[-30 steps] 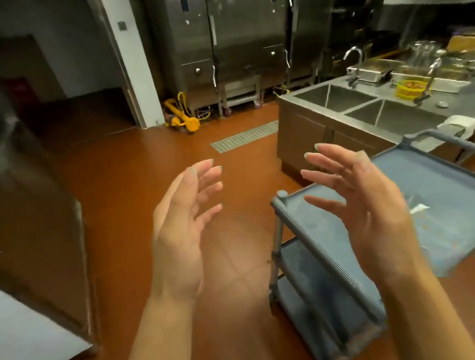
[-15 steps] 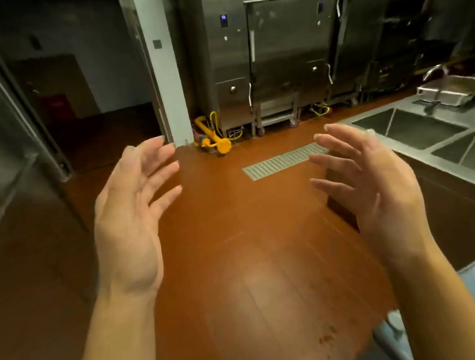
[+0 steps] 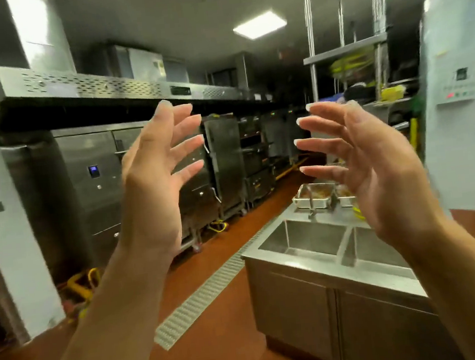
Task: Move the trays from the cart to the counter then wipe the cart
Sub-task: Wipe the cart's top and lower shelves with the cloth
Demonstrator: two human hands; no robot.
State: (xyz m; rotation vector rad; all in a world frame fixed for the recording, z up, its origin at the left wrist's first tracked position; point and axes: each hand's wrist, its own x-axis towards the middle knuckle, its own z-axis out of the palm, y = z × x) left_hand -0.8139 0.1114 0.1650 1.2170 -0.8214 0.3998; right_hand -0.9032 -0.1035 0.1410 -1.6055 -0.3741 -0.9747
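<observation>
My left hand [image 3: 155, 184] and my right hand [image 3: 374, 166] are both raised in front of me, palms facing each other, fingers spread, holding nothing. Between and behind them is the steel counter [image 3: 266, 254] with a double sink [image 3: 303, 240]. Two metal trays [image 3: 313, 195] sit on the counter beyond the sink, the right one partly hidden by my right hand. The cart is out of view.
A row of steel ovens and cabinets [image 3: 223, 161] lines the left wall under a hood. A floor drain grate [image 3: 201, 296] crosses the red floor. A yellow hose [image 3: 80, 282] lies by the white pillar [image 3: 14, 253]. Shelving [image 3: 345, 50] hangs at the right.
The view has lifted from the floor and cart up to the kitchen; the grey cart has dropped out of sight. Both hands stay open and raised.
</observation>
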